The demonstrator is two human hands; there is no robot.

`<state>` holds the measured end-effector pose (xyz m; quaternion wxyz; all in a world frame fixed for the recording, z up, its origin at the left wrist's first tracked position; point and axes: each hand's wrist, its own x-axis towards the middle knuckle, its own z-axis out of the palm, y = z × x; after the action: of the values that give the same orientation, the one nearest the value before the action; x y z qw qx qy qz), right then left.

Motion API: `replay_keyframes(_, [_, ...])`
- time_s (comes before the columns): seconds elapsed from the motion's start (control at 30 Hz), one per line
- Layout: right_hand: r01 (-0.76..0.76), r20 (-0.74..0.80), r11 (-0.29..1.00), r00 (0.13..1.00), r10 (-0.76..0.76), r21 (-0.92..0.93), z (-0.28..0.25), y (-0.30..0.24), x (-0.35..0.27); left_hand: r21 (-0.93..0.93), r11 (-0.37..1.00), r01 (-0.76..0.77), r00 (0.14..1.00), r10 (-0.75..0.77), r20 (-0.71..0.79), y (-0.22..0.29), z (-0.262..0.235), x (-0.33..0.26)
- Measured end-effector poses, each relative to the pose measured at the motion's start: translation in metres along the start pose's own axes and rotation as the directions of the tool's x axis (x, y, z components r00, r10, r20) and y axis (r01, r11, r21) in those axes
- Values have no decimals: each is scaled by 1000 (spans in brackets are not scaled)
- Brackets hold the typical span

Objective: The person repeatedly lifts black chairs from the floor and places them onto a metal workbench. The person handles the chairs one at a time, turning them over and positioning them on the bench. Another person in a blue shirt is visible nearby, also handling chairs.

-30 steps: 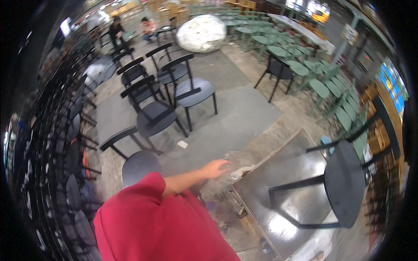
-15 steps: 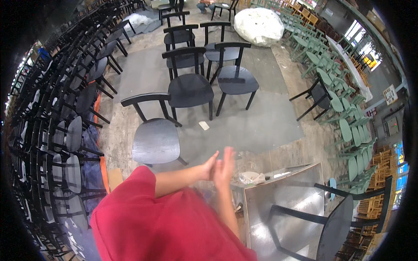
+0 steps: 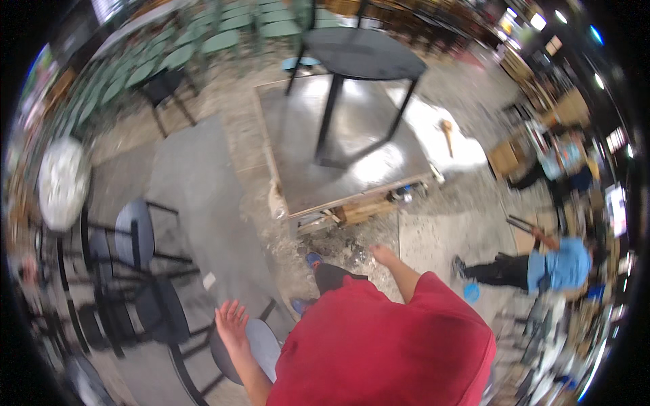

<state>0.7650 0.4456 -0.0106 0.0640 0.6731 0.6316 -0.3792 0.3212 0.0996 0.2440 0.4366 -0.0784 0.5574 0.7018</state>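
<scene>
My left hand [image 3: 232, 321] is held out with its fingers spread and nothing in it. It is nearest to a black chair with a grey-looking seat [image 3: 261, 348], which my forearm partly covers; whether they touch, I cannot tell. On the other side my right hand [image 3: 384, 254] is closed, slightly blurred, with no object showing in it. In front of it is a low metal-topped table [image 3: 291, 162], and on that a black chair [image 3: 359, 54] stands.
More black chairs [image 3: 162, 308] stand to the left. Rows of green chairs [image 3: 220, 42] and a white wrapped bundle [image 3: 64, 183] lie beyond. At right a person in a blue shirt [image 3: 558, 264] holds a dark stick-like thing. A wooden-handled tool [image 3: 447, 137] lies past the table.
My view has swung right, so the table now lies ahead. My hands, together before, have come apart: the left is open, the right closed. A person at right has come into view.
</scene>
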Motion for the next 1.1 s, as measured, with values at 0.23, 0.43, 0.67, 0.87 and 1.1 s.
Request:
replay_keyframes(0.23, [-186,60,377,945,321,907,-28,-20,-32,150,982,-111,977,80,198,33,95,76])
replay_keyframes(0.43, [-127,90,310,987,131,942,-54,-108,-4,255,949,-184,926,80,369,33,281,117])
replay_keyframes(0.67, [-140,144,224,990,-1,965,-126,-147,91,395,897,-198,863,-32,504,-20,434,150])
replay_keyframes(0.87, [244,-265,-132,947,-179,961,-306,-236,117,555,822,-127,954,-52,296,-75,433,194])
replay_keyframes(1.1, [465,-526,-296,832,-176,834,-451,-341,126,559,424,-713,700,377,607,-65,520,240])
